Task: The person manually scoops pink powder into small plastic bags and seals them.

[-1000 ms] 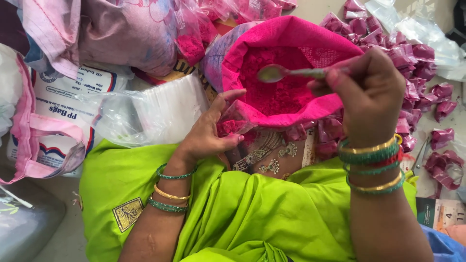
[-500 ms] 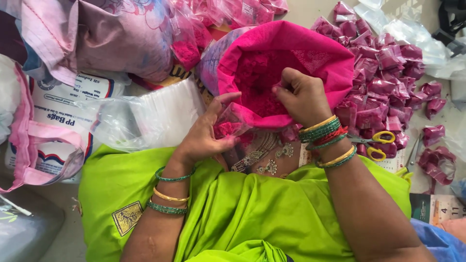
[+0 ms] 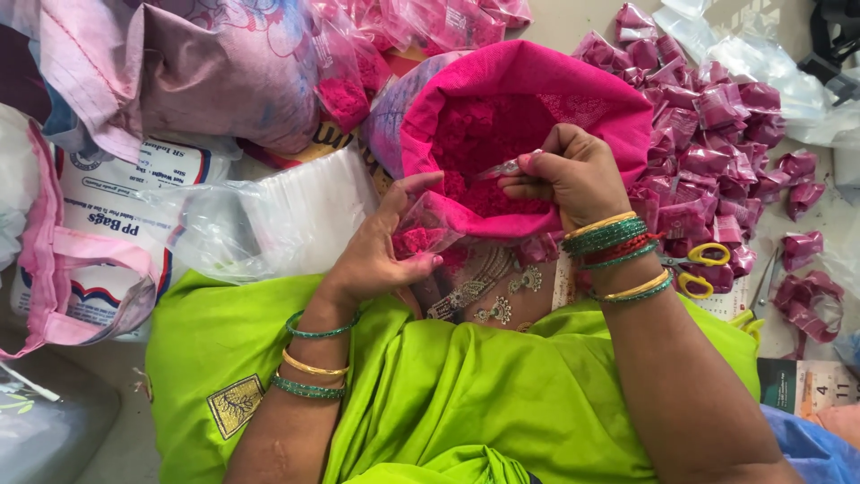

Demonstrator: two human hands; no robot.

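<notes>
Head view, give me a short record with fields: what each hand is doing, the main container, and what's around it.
left hand: holds open a small clear packet with pink powder in it
right hand: grips a spoon over the powder
container: pink sack, open, holding pink powder
right of sack: pile of filled pink packets; yellow-handled scissors
left of sack: stack of empty clear bags
lap: green cloth

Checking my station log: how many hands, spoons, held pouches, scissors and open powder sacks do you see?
Hands, left hand and right hand: 2
Spoon: 1
Small pouch: 1
Scissors: 1
Pink powder sack: 1
Total: 6
</notes>
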